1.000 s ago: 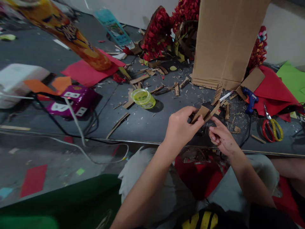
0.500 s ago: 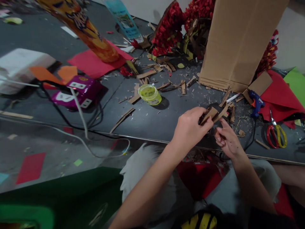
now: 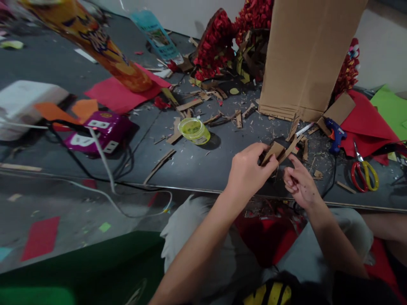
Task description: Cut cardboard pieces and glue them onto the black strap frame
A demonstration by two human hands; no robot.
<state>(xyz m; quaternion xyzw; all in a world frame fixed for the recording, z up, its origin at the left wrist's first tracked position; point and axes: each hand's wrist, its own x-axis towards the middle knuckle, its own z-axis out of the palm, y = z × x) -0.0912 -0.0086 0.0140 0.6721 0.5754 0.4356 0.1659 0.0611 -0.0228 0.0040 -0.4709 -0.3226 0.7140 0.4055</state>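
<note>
My left hand (image 3: 251, 167) is closed on a small folded cardboard piece (image 3: 274, 151) above the front of the dark table. A narrow cardboard strip slants up from the piece's right side. My right hand (image 3: 300, 182) is just to the right. Its index finger reaches to the lower end of the strip, while the other fingers curl loosely with nothing visible in them. Behind the hands lies a white pen-like stick (image 3: 304, 129) among scraps. A blue glue gun (image 3: 335, 134) and scissors (image 3: 364, 171) with red and yellow handles lie to the right.
A tall cardboard panel (image 3: 311, 55) stands behind the hands. An open yellow-green jar (image 3: 194, 131) sits left of them. Further left are a purple power strip (image 3: 101, 133) with cables, an orange bottle (image 3: 104, 51) and a blue bottle (image 3: 157, 36). Red paper (image 3: 365, 127) lies right.
The whole view has shifted slightly, so the table items appear further left. My left hand still grips the cardboard, and my right index finger stays by the strip.
</note>
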